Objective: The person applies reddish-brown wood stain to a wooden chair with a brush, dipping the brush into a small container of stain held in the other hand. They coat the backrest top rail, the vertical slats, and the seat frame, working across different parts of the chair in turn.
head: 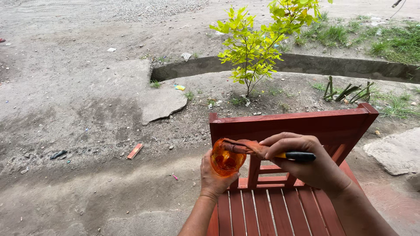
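My left hand (213, 178) holds a small clear cup (226, 158) with red-orange paint inside, tilted toward me. My right hand (306, 161) grips a paintbrush (271, 153) with a black and yellow handle; its paint-soaked bristles rest on the cup's rim. Both hands hover over a red-painted wooden slatted chair (288, 126), just in front of its backrest.
Bare dirt ground spreads to the left with a small red wood scrap (134, 150) and litter. A young yellow-green shrub (253, 48) grows behind the chair, with a concrete drain channel (332, 65) beyond. A flat stone slab (396, 150) lies at the right.
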